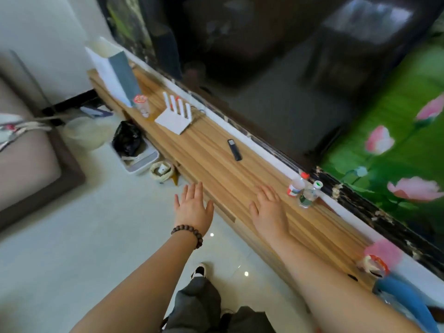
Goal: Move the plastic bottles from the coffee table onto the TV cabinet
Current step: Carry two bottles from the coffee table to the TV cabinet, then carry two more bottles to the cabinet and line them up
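Observation:
Two small plastic bottles stand side by side on the wooden TV cabinet, close to the wall. One has a red cap and red label; the other has a green-and-white cap. My right hand is flat and open over the cabinet top, a little to the left of the bottles and not touching them. Over the floor at the cabinet's front edge, my left hand is spread open and holds nothing. A bead bracelet sits on its wrist.
On the cabinet lie a black remote, a white router with antennas, a clear cup and a white box. A large dark TV screen hangs behind. A bin with a black bag stands on the floor.

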The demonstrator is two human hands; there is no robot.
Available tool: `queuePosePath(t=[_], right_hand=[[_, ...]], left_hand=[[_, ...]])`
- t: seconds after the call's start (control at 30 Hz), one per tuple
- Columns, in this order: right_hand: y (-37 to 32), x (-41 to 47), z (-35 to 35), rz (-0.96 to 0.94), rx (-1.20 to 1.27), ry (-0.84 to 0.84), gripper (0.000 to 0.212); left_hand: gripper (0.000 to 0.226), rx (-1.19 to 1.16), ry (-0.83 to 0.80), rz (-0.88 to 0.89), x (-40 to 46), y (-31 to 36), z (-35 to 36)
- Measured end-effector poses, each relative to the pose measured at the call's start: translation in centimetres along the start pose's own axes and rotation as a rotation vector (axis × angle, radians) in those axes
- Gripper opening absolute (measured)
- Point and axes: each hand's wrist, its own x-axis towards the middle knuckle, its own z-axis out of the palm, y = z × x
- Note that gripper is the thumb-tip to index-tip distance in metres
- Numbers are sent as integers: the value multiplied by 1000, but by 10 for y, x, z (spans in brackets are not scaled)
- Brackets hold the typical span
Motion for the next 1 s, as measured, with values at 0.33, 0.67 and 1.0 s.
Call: queuePosePath(t=[0.33, 0.67, 1.0], right_hand=[[-142, -28, 82, -449, 60, -265, 50], [-334, -114, 176, -973, 0, -564, 45], [-508, -264, 264, -1307, -18, -742, 48]], left_hand=[[62, -92, 180, -536, -121, -144, -36], [61, -148, 425, -1089, -271, -291, -73], [60, -226, 551, -1430, -423, -427, -88]])
